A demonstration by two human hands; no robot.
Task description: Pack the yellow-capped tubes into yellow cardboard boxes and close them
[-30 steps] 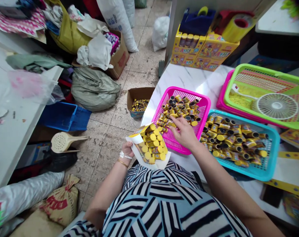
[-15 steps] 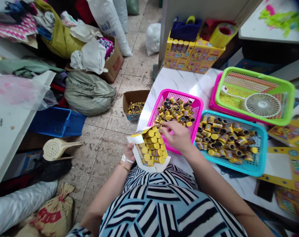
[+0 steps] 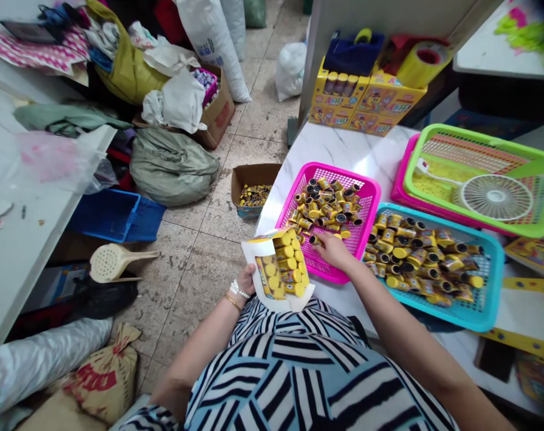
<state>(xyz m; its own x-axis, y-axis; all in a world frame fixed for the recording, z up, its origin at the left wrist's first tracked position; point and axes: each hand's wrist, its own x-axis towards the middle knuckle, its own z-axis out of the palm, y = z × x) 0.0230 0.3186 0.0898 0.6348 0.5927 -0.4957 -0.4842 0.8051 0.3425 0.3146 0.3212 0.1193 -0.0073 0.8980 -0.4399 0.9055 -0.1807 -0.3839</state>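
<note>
My left hand [image 3: 246, 279] holds an open yellow and white carton [image 3: 278, 268] from below; rows of small yellow-capped tubes fill it. My right hand [image 3: 336, 250] reaches over the near edge of the pink basket [image 3: 371, 197], fingers pinched on one small yellow tube [image 3: 315, 240]. A heap of the same tubes [image 3: 328, 205] lies in the pink basket. Many more tubes [image 3: 418, 258] fill the turquoise basket [image 3: 494, 281] to the right.
A green basket [image 3: 478, 134] with a small white fan [image 3: 495, 197] sits in another pink basket. Yellow display boxes [image 3: 365, 105] and a tape roll [image 3: 422, 63] stand behind. On the floor: a cardboard box of tubes [image 3: 252, 188], a blue crate [image 3: 114, 212], sacks and bags.
My right hand went from the pink basket to the carton and back to the basket's near edge, where it now pinches a tube. The carton stays in my left hand.
</note>
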